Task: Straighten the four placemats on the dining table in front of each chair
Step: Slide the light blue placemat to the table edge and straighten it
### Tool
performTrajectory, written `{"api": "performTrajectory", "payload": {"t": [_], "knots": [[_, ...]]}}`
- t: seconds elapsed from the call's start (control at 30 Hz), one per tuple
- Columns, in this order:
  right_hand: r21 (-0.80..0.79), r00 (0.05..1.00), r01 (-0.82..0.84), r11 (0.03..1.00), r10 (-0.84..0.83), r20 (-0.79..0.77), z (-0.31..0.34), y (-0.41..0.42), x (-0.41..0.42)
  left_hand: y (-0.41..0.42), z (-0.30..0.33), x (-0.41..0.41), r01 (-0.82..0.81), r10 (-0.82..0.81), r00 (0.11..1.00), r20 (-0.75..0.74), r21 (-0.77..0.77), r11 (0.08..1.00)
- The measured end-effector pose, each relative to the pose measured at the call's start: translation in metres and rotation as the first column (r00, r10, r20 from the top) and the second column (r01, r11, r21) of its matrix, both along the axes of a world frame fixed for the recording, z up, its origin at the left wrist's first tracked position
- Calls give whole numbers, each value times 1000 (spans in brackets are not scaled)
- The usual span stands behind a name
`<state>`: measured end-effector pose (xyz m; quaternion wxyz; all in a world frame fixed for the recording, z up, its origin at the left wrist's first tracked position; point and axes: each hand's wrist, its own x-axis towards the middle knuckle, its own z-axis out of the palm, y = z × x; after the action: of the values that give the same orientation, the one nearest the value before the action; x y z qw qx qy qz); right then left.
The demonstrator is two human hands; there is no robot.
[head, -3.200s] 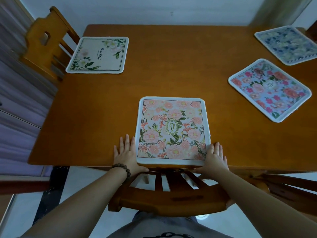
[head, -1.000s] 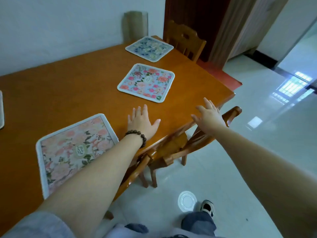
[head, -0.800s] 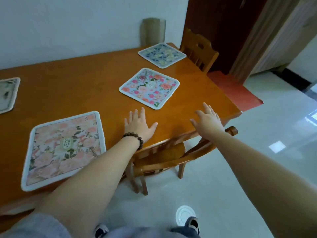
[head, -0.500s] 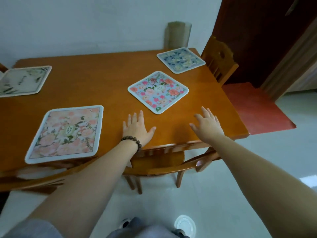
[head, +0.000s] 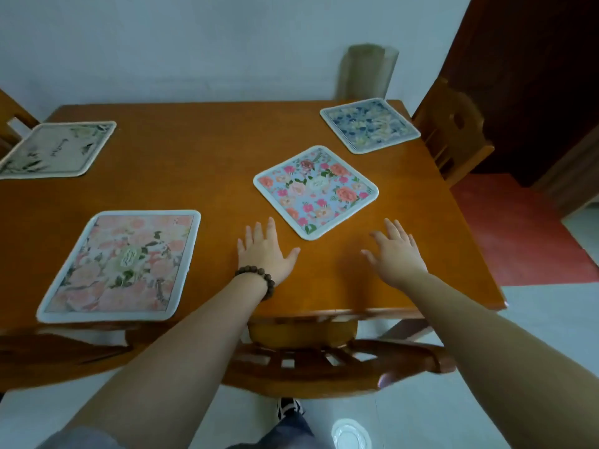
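Your left hand (head: 264, 252) and right hand (head: 397, 254) reach spread and empty across the bench (head: 210, 163). They flank the crooked blue floral placemat (head: 316, 191), ready to square it.

Room around the table: wall, door, floor and small items

A pale wall (head: 194, 43) runs behind everything, and a greenish translucent cylinder (head: 368, 71) stands against it. To the right is a dark wooden door (head: 531, 76), with a red floor strip (head: 515, 234) in front of it that meets the light tiled floor (head: 551, 319). At the bottom edge are a dark shoe (head: 289, 408) and, just to its right, a round white disc (head: 350, 435) lying on the tiles. A brown bead bracelet (head: 257, 277) circles a wrist.
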<state>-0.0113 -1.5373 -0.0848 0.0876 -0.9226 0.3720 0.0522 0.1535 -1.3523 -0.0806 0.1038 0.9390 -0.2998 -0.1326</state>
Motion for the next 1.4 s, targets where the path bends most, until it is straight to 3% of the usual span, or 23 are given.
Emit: {"api": "performTrajectory", "payload": {"t": [0.6, 0.97, 1.13, 1.4], "knots": [[151, 995, 95, 984, -95, -6, -66, -126, 102, -94, -68, 132, -24, 30, 997, -68, 94, 995], [156, 997, 80, 984, -76, -35, -116, -207, 183, -152, -122, 182, -35, 43, 997, -69, 122, 992], [158, 993, 69, 985, -52, -105, -126, -211, 197, -155, -137, 183, -18, 19, 1000, -8, 116, 993], [172, 993, 73, 982, -55, -106, -122, -176, 172, -135, -141, 162, 65, -60, 997, -49, 99, 993]]}}
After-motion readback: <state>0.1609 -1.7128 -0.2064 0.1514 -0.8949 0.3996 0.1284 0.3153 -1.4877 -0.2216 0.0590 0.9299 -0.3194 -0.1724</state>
